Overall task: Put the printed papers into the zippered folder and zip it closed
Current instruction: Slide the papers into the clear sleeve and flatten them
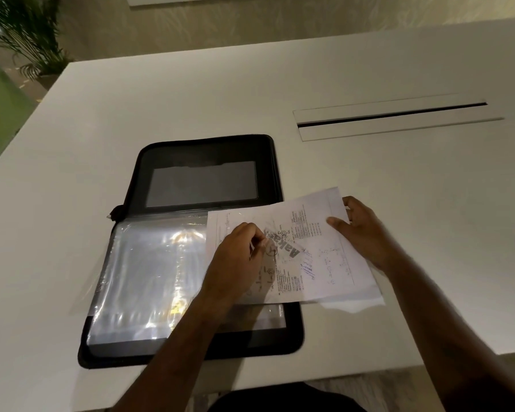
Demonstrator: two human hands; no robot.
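Note:
A black zippered folder (pixel 208 156) lies open on the white table, its lid half flat at the back and clear plastic sleeves (pixel 149 275) shining in the near half. The printed papers (pixel 318 248) lie tilted across the folder's right edge, partly over the sleeves and partly over the table. My left hand (pixel 235 260) pinches a clear sleeve edge over the papers' left part. My right hand (pixel 360 230) grips the papers at their far right edge, thumb on top. The zip pull (pixel 113 214) sticks out at the folder's left hinge.
The white table (pixel 399 179) has a long cable slot with a flap (pixel 396 117) at the back right. A potted palm (pixel 24 34) stands off the table's far left corner. The table's front edge runs close below the folder.

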